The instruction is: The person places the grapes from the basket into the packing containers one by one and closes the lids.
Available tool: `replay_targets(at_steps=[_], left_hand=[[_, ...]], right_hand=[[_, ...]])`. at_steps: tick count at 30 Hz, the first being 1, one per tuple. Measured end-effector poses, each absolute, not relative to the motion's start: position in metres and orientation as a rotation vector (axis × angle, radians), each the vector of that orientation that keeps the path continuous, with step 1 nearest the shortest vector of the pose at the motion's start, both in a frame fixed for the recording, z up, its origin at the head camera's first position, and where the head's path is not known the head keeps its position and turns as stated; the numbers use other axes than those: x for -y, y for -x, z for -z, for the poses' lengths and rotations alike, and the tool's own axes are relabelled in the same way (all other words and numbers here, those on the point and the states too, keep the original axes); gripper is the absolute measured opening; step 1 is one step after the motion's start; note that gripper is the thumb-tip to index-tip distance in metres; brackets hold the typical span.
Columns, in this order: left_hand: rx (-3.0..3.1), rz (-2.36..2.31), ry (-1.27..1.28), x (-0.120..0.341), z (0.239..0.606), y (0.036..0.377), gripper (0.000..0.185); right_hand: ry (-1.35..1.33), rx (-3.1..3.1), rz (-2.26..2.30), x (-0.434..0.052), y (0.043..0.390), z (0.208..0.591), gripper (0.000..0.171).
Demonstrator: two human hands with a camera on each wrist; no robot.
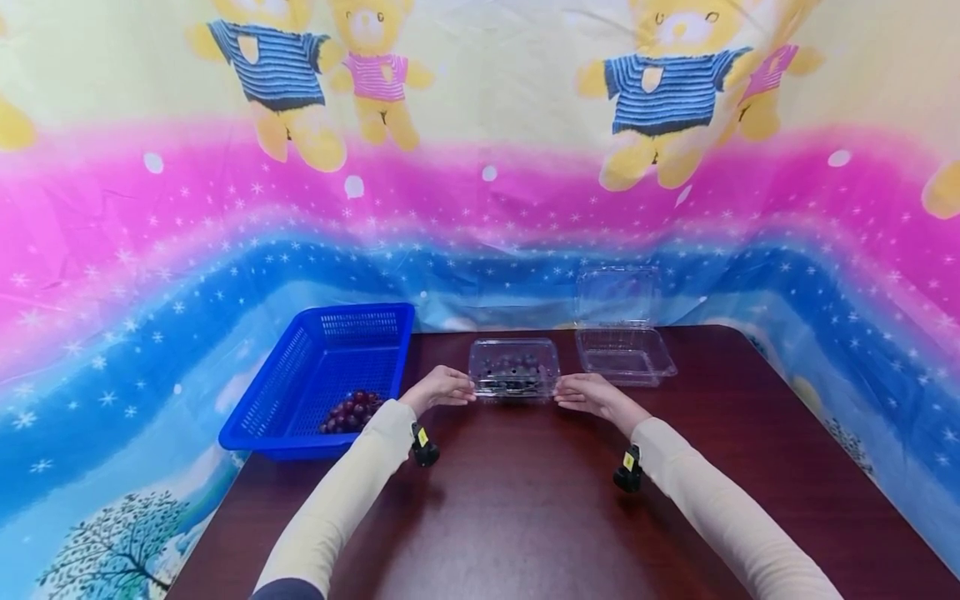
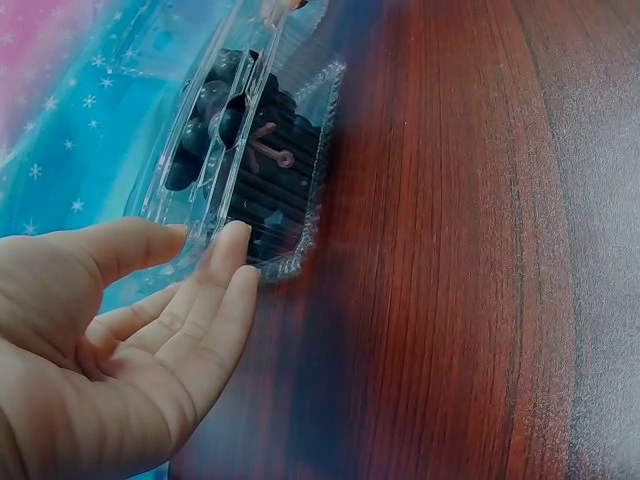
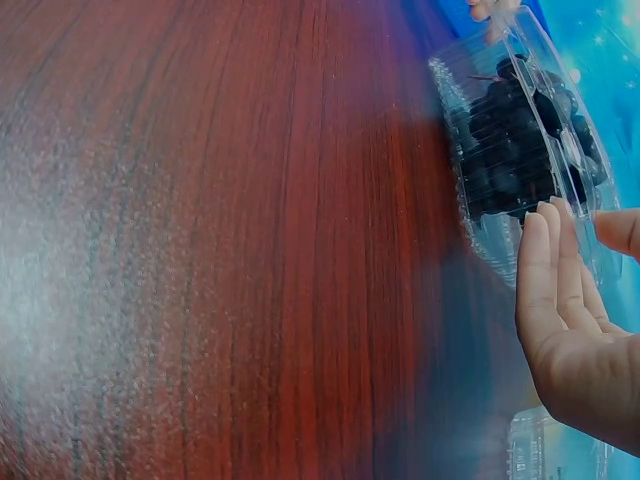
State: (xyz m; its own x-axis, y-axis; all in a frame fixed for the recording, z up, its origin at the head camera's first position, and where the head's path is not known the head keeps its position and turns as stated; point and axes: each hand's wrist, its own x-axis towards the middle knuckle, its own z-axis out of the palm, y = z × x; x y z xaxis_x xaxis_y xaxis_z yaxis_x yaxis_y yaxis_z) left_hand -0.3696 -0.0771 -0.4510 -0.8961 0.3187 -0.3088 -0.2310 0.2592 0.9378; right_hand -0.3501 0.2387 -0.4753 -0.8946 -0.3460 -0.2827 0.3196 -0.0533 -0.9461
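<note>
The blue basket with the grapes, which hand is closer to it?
Left. The left hand is at the closed clear box's left end, beside the blue basket; the right hand is at the box's far end.

Colours on and around the table

Dark red-brown wood-grain table [image 1: 525,517]; blue mesh basket [image 1: 322,375] with purple-red grapes [image 1: 351,411]; clear clamshell [image 1: 514,367] of near-black grapes; cream sleeves [image 1: 341,492]; pink-blue starry, teddy-bear backdrop [image 1: 480,192].

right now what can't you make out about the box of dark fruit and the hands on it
- Closed clear box: whether its latch is fastened; too small in the head view, cut off by the top edge in both wrist views.
- Left hand: thumb tip contact blurred behind the plastic.
- Right hand: thumb cut off by the right edge.
- Grapes in the blue basket: count too small to tell.
</note>
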Motion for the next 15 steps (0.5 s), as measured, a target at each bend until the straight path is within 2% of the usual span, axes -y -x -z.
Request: replay_targets(at_steps=[15], left_hand=[[-1.996,-1.805,-0.012,0.0755,0.4577,0.3694,0.032]], right_hand=[[0.000,-1.802,1.984,-0.2347,0.3462,0.4707,0.051]])
